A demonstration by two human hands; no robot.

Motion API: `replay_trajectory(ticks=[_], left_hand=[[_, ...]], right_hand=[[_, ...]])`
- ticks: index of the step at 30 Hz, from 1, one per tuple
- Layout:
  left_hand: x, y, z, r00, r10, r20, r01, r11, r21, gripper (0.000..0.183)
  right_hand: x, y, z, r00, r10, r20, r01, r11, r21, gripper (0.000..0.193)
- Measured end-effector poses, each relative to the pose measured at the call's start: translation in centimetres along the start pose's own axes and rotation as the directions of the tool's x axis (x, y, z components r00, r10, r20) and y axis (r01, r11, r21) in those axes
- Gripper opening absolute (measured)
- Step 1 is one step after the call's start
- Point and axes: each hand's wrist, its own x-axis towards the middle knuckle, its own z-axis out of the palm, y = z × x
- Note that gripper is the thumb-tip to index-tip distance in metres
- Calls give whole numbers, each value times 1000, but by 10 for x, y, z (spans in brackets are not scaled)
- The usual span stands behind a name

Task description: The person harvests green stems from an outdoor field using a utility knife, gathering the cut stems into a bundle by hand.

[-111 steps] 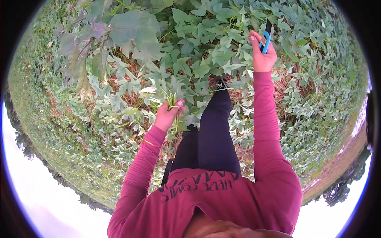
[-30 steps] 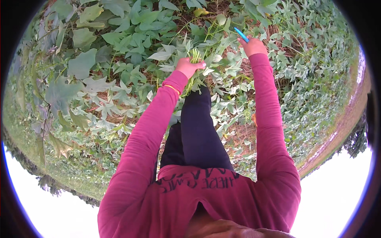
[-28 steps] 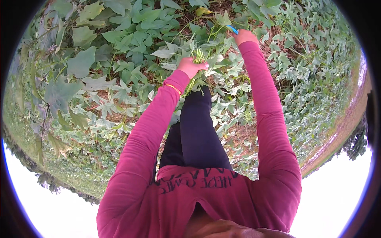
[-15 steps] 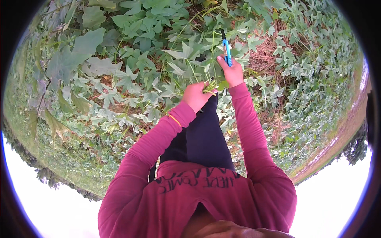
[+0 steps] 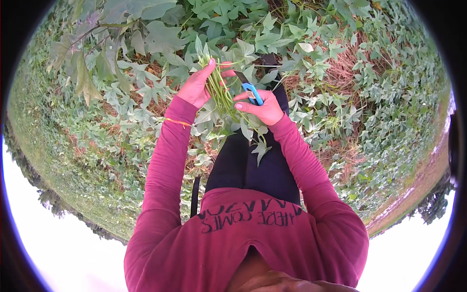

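Note:
My left hand [image 5: 198, 83] is closed around a bundle of long green leafy stems [image 5: 222, 95], thumb on the near side and fingertips showing beyond them. The stems' pale ends point up and away, while their leaves hang down toward my legs. In my right hand [image 5: 266, 107] is a blue utility knife [image 5: 252, 93], its dark blade out and angled up toward the stems. The right fingertips are close beside the bundle; whether they touch it I cannot tell.
Low leafy vines [image 5: 321, 97] cover the ground all around, with a patch of dry brown grass [image 5: 340, 65] at the right. A taller plant with broad leaves [image 5: 163, 39] stands at the upper left. My dark-trousered legs [image 5: 243, 168] are below the bundle.
My left hand has risen up and left, turning the bundle so its stems show lengthwise. My right hand has moved down and left with the knife, whose blade now tilts leftward.

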Motion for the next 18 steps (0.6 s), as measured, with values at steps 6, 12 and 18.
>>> replay_trajectory(ticks=[6,12,18], left_hand=[[-35,-2,-29,995,82,58,-68,975,-211,50],[-108,4,-56,968,158,-197,-173,983,-61,34],[-142,-79,-100,934,-149,-324,206,967,150,33]], right_hand=[[13,4,22,991,-127,37,130,985,-115,22],[62,24,35,983,-124,-134,112,989,-93,26],[270,42,74,995,-4,-98,33,953,301,37]])
